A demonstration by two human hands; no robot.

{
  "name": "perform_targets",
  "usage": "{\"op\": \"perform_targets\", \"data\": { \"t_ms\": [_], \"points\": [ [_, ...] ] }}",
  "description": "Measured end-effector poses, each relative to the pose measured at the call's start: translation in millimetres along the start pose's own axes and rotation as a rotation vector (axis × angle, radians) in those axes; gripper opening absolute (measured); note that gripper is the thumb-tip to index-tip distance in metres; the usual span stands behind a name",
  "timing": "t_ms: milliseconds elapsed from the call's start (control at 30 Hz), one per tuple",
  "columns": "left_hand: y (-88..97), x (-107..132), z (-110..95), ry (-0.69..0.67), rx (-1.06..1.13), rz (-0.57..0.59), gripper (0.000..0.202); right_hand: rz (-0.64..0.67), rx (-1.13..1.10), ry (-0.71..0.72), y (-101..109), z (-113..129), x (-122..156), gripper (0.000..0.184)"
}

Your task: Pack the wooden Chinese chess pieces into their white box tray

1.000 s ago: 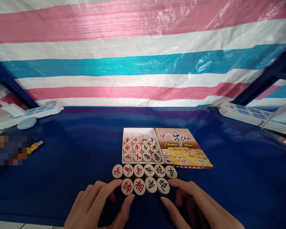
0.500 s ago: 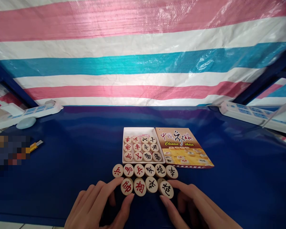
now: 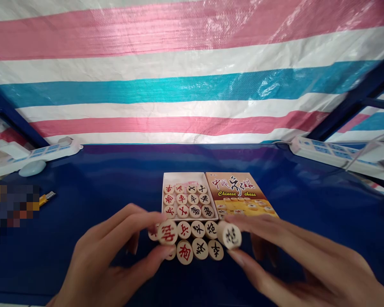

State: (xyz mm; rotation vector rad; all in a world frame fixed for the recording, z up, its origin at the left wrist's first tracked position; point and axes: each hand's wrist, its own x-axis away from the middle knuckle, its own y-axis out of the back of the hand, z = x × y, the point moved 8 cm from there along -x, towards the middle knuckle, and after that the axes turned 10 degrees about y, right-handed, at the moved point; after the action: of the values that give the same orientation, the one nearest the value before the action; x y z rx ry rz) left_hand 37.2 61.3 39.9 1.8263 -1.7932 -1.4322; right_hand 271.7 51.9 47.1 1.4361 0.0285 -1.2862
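Note:
Between thumb and forefinger, my left hand (image 3: 115, 251) pinches a red-marked Chinese chess piece (image 3: 167, 232), raised above the front rows. My right hand (image 3: 284, 256) grips a black-marked Chinese chess piece (image 3: 231, 236) the same way, at the right end of the rows. Below and between them stand more round wooden pieces in two short rows, among them a red-marked piece (image 3: 184, 252) and a black-marked piece (image 3: 216, 250). My left fingers partly cover the pieces at the left end. Behind the rows, an open white box (image 3: 189, 178) holds several red and black pieces.
The printed Chinese chess lid (image 3: 233, 187) lies right of the box, partly behind my right hand. Power strips rest at the back left (image 3: 45, 153) and back right (image 3: 326, 151). A yellow cutter knife (image 3: 46, 198) lies at the left of the blue table (image 3: 121, 170).
Both hands have lifted a piece from the front row, the left a red one, the right a black one, and moved them up and forward. The pieces beneath them now show in the row.

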Motion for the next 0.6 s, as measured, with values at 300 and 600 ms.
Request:
{"op": "perform_targets", "data": {
  "t_ms": [300, 600],
  "points": [
    [-41.8, -66.9, 20.0, -0.108, 0.125, -0.01, 0.018, 0.152, -0.017, 0.2, -46.2, -35.2, -50.1, 0.031],
    [-32.5, -47.8, 5.4, -0.272, 0.093, -0.033, 0.023, 0.168, 0.026, 0.353, -50.7, -28.5, -32.4, 0.04]
  ]
}}
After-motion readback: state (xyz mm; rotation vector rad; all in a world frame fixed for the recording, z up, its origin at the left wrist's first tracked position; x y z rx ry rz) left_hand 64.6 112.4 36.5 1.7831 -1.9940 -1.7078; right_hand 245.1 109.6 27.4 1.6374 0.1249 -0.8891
